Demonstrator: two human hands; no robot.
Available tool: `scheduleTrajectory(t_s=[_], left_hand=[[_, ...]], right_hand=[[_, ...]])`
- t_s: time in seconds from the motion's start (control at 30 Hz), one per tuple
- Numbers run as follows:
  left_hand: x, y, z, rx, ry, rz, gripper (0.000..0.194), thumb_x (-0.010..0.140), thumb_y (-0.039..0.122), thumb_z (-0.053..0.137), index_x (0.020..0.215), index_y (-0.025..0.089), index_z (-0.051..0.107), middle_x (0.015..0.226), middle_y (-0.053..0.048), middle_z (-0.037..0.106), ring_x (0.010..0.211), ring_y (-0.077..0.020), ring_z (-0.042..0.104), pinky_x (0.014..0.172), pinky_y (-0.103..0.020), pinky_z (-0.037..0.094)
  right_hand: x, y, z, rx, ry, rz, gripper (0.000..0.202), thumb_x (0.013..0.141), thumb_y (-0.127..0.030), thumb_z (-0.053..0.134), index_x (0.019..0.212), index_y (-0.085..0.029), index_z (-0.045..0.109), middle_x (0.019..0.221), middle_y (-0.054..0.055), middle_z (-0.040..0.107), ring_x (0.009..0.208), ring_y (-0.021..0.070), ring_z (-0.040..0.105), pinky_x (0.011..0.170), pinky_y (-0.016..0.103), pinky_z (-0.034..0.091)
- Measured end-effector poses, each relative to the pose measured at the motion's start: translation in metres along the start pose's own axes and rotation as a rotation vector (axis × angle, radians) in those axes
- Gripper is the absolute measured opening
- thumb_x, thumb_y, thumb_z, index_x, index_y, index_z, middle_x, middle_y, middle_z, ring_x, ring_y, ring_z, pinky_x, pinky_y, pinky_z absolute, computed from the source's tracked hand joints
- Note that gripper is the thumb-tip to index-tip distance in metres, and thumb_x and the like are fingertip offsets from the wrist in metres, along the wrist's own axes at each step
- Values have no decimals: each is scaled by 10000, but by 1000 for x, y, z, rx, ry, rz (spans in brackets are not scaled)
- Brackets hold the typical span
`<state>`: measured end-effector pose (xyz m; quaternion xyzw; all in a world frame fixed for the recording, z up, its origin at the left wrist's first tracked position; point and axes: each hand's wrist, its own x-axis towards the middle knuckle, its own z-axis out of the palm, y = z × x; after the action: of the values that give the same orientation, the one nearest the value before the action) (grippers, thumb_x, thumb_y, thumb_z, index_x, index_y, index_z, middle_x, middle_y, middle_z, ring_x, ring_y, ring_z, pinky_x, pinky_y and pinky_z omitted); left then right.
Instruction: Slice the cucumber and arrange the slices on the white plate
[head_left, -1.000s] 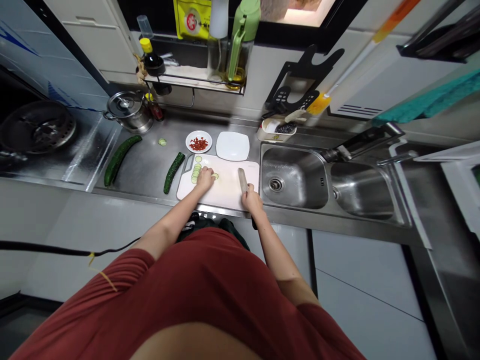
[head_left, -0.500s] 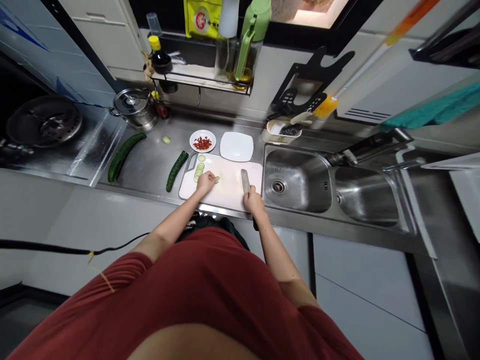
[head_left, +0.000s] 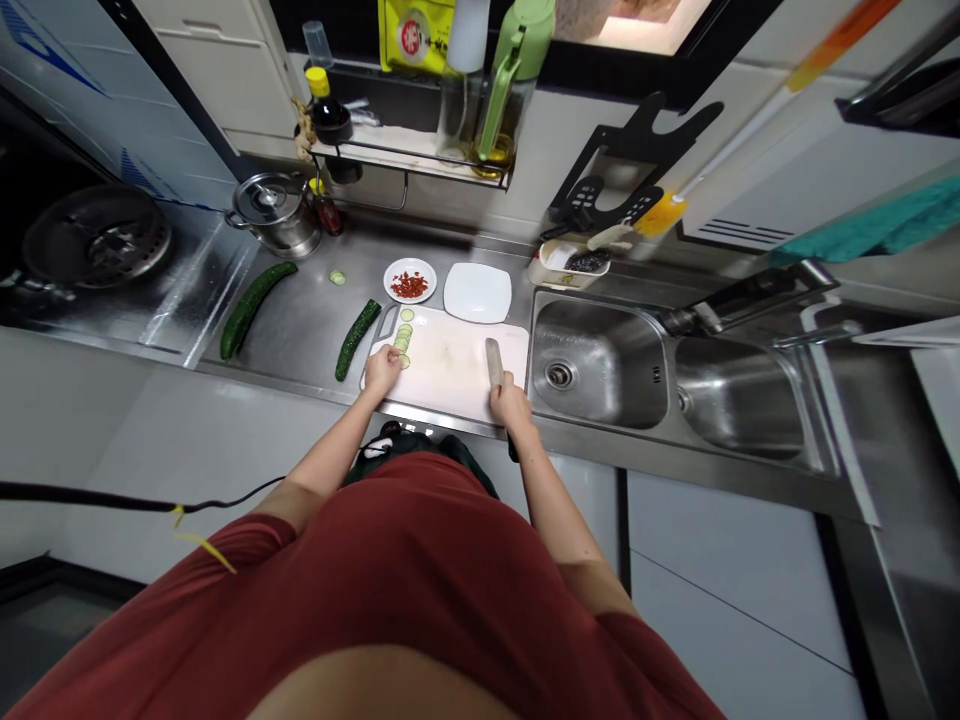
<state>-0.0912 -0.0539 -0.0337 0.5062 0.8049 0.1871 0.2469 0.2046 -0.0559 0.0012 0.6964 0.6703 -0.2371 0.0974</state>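
Observation:
My right hand [head_left: 511,404] is wrapped round the handle of a kitchen knife [head_left: 493,362], its blade over the right part of the white cutting board [head_left: 450,385]. At the board's left side my left hand [head_left: 383,371] has its fingers pinched together at a cucumber slice [head_left: 404,361]. That slice lies at the near end of a row of overlapping cucumber slices [head_left: 403,338]. One more slice [head_left: 407,315] is at the row's far end. Left of the board rests a cut cucumber [head_left: 358,340].
Behind the board stand a plate of chopped red pieces [head_left: 409,283] and a white square plate [head_left: 478,293]. A whole cucumber [head_left: 255,308], a slice [head_left: 337,277] and a steel pot [head_left: 274,212] are farther left. The double sink [head_left: 600,360] borders the board's right.
My left hand has moved left with the cucumber slice, from the board's middle to the near end of the row. My right hand and the knife have hardly moved.

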Motion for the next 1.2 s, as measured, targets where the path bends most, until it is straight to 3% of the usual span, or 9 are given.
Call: scheduleTrajectory(t_s=[0.5, 0.83, 0.97, 1.2], left_hand=[[0, -10, -7, 30, 47, 15, 158, 802, 224, 567, 951, 227, 618, 794, -11, 677, 779, -175, 623, 726, -262, 419], [4, -12, -4, 58, 116, 62, 133, 784, 253, 581, 858, 190, 672, 930, -68, 661, 861, -194, 607, 809, -282, 443], [18, -4, -3, 3, 172, 62, 224, 785, 288, 601, 971, 190, 676, 902, -50, 652, 855, -183, 602, 838, -282, 450], [64, 27, -5, 23, 191, 57, 326, 810, 253, 573, 1113, 174, 661, 989, -92, 636, 967, -226, 604, 916, -318, 448]], right_hand=[[1, 0, 0, 34, 16, 12, 338, 977, -267, 322, 1282, -135, 385, 1004, 173, 660, 926, 262, 644, 788, 350, 454], [1, 1, -1, 27, 0, 18, 339, 978, -265, 322, 1284, -134, 384, 1006, 169, 660, 929, 260, 644, 784, 345, 451], [2, 0, -1, 16, -4, 24, 334, 976, -269, 329, 1276, -137, 392, 993, 163, 659, 918, 261, 646, 772, 341, 450], [1, -4, -6, 12, -23, 17, 330, 967, -246, 342, 1269, -132, 407, 1012, 165, 650, 922, 255, 638, 777, 335, 441]])
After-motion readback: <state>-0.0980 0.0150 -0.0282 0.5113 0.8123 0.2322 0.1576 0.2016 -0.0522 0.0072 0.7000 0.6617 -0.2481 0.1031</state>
